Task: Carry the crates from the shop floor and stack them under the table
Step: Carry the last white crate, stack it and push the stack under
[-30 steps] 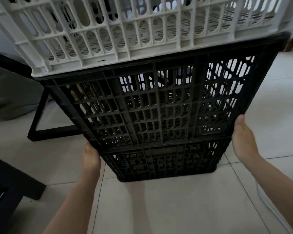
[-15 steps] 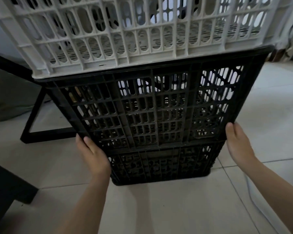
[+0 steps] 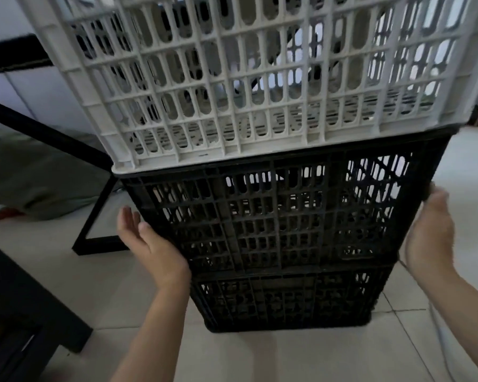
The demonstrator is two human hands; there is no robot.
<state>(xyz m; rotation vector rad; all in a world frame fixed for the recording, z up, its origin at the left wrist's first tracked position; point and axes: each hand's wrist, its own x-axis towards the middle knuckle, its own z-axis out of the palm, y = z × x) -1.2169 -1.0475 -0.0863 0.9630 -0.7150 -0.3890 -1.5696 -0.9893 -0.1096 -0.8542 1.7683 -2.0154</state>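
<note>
Head view: a white crate (image 3: pixel 260 86) sits on top of a black crate (image 3: pixel 276 219), which rests on a second, lower black crate (image 3: pixel 284 301) standing on the tiled floor (image 3: pixel 273 357). The left hand (image 3: pixel 152 244) lies flat, fingers spread, against the upper black crate's left side; the right hand (image 3: pixel 428 232) presses open against its right edge, neither gripping
</note>
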